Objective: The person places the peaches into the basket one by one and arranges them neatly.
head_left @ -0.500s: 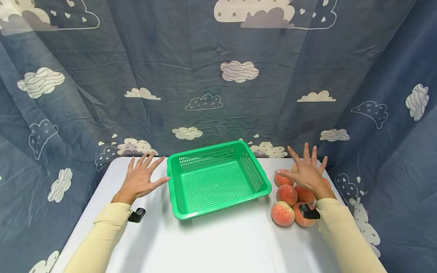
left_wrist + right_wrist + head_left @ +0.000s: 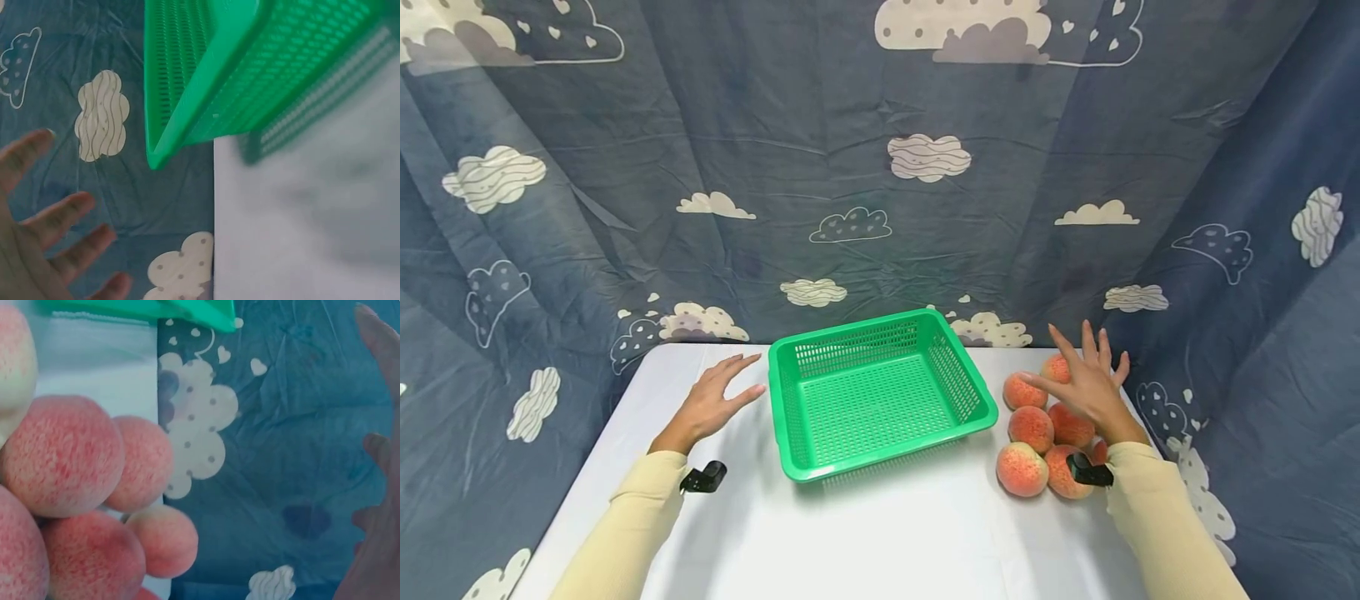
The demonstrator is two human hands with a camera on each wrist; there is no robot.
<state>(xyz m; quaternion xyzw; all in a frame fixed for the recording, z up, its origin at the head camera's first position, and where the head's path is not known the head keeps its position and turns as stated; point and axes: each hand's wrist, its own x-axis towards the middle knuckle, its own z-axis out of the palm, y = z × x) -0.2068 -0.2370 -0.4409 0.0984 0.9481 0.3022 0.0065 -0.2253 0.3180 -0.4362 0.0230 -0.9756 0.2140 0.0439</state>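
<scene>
A green plastic basket (image 2: 880, 460) with perforated walls stands in the middle of the white table, nothing inside it. Several peaches (image 2: 1031, 428) lie grouped to its right; in the right wrist view the peaches (image 2: 64, 456) fill the left side. My left hand (image 2: 709, 403), fingers extended, is held in the air just left of the basket's rim. Over the far part of the peach group hovers my right hand (image 2: 1092, 390), its fingers spread and holding nothing; it hides part of the group. The left wrist view shows the left hand (image 2: 44, 244) apart from the basket (image 2: 206, 87).
A dark blue curtain (image 2: 820, 108) with cloud prints hangs behind the white table (image 2: 880, 542) and along both its sides. Each wrist carries a small black camera, the left camera (image 2: 703, 477) and the right camera (image 2: 1090, 471).
The left hand has turned, its fingers now closer together and pointing toward the basket. The right hand has shifted slightly to the right, uncovering a peach at the back. Basket and peaches stay put.
</scene>
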